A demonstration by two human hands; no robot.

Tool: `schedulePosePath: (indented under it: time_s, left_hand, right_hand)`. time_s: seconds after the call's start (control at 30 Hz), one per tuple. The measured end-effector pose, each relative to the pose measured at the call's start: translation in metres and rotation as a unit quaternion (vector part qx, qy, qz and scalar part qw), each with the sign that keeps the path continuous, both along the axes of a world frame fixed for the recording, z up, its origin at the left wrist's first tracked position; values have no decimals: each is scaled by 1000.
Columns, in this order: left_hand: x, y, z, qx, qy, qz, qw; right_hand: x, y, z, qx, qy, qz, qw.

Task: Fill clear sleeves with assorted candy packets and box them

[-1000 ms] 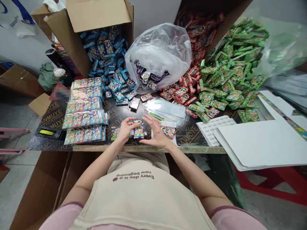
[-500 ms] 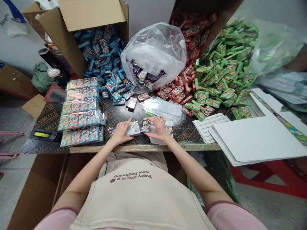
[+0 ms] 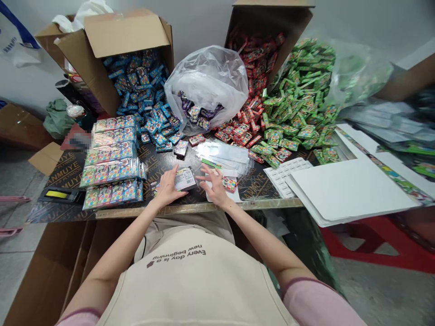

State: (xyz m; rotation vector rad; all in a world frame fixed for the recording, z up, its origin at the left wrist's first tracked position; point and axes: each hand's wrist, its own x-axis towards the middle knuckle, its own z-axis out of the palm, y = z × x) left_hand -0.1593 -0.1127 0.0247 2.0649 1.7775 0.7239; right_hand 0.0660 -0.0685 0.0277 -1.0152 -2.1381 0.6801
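My left hand (image 3: 167,188) rests over the left end of a flat dark-edged box with a barcode label (image 3: 185,179), thumb along its near edge and forefinger at its far edge. To its right, my right hand (image 3: 216,188) is open, fingers spread, and holds nothing. Beside that hand, a small red box (image 3: 229,183) lies on a white card sheet (image 3: 234,173). Behind both hands are clear plastic sleeves (image 3: 224,154), a thin green box (image 3: 210,164) and a small dark box with a pale top (image 3: 181,148).
Wrapped multi-packs (image 3: 112,158) are stacked at left, near a tape dispenser (image 3: 61,194). Heaps of blue boxes (image 3: 142,86), red boxes (image 3: 253,117) and green boxes (image 3: 306,90) line the back, around a plastic bag (image 3: 210,77). White cardboard (image 3: 353,190) overhangs the right edge. Another person's arm (image 3: 408,81) reaches in.
My right hand has let go of a small purple box, and its fingers have spread. My left hand stays at the barcoded box. The view has shifted, and another person's arm has appeared at right.
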Motion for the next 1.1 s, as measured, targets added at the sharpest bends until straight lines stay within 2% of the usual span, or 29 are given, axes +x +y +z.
schedulePosePath:
  time_s: [0.07,0.1,0.2,0.27,0.37,0.5,0.6,0.67,0.73,0.77,0.8,0.83,0.87,0.93,0.97,1.0,1.03,1.07,1.1]
  left_hand:
    - [3,3,-1,-14,12,-3,1000]
    - [4,4,-2,-24,23,-7,999]
    - [5,7,-9,-61,70,-17,996]
    - [6,8,-15,-77,98,-23,992]
    - [6,7,-23,-73,122,-31,989]
    - [5,5,-29,-66,113,-31,991]
    - [5,5,-31,-75,94,-30,992]
    - [5,7,-31,-82,79,-26,993]
    - [4,11,-25,-86,40,-16,995]
    - [4,14,-21,-85,5,-6,996]
    - [3,19,-14,-81,-44,8,996]
    - [3,25,-7,-73,-105,27,991]
    - [2,31,1,-65,-176,50,981]
    - [1,43,18,-70,-328,86,938]
    - [0,48,25,-94,-400,92,907]
    - [-2,52,30,-127,-460,93,874]
    - [-3,54,34,-159,-505,93,843]
    - [-4,55,36,-185,-536,98,817]
    - [-5,54,36,-201,-558,110,798]
  right_hand:
    - [-2,9,3,11,-19,15,1000]
    - [-3,21,4,23,-26,-11,999]
    - [-12,80,4,50,-58,-144,987]
    - [-25,124,1,48,-111,-191,974]
    - [-50,174,-8,26,-191,-202,960]
    - [-79,199,-22,11,-235,-202,951]
    - [-85,204,-23,-2,-218,-211,953]
    - [-83,205,-16,-32,-165,-223,960]
    - [-76,201,-2,-104,-50,-224,968]
    - [-72,196,5,-164,29,-204,965]
    - [-67,189,12,-241,108,-161,951]
    - [-63,178,18,-332,175,-98,922]
    - [-59,165,23,-427,221,-25,876]
    - [-54,134,27,-584,248,110,765]
    - [-53,118,26,-635,239,155,718]
    - [-53,103,25,-667,224,184,687]
    - [-52,90,22,-681,207,199,674]
    - [-52,78,20,-676,193,197,683]
    - [-52,69,18,-651,184,179,714]
